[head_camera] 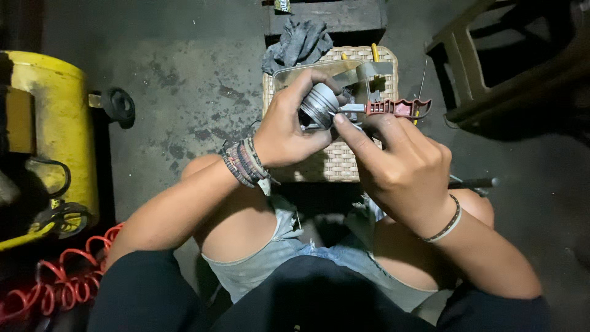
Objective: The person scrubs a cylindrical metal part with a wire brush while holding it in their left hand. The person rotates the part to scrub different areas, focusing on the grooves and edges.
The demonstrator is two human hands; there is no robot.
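Observation:
My left hand is wrapped around a grey metal piston with ring grooves, held above a woven wicker stool. My right hand grips a knife with a reddish-brown handle; its short blade points left and touches the piston's side. My right index finger reaches along toward the blade. Several dark bracelets circle my left wrist and one thin band is on my right wrist.
A clear shallow tray and a grey rag lie at the stool's far side. A yellow tank with a black wheel stands left, with a coiled red hose below it. A wooden stool is at right.

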